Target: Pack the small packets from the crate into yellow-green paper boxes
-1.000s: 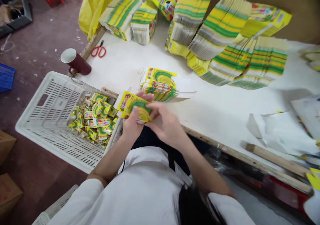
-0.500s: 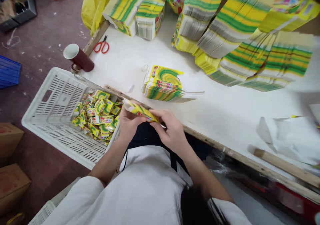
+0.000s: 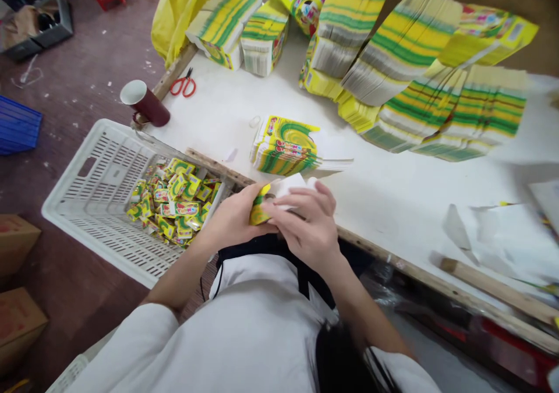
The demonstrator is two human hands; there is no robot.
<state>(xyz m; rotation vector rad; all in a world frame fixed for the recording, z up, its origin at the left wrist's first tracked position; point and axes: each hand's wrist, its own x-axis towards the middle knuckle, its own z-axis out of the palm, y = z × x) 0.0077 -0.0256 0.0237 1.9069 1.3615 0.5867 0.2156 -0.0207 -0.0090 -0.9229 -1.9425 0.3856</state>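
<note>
Both my hands hold one small yellow-and-green carton at the table's near edge, its white inner side turned up. My left hand grips it from the left. My right hand presses on it from the right, fingers bent over the white flap. Just beyond lies a short stack of flat yellow cartons on the white table. To my left stands a white slotted crate with several folded yellow boxes heaped in its right end.
Tall fanned stacks of flat cartons fill the table's back. Red scissors and a dark red cup sit at the left corner, near a yellow bag. White paper scraps and a wooden stick lie right.
The carton was turned in my hands from its printed face, through edge-on, to its white inner side up. My hands shifted slightly right over the table edge.
</note>
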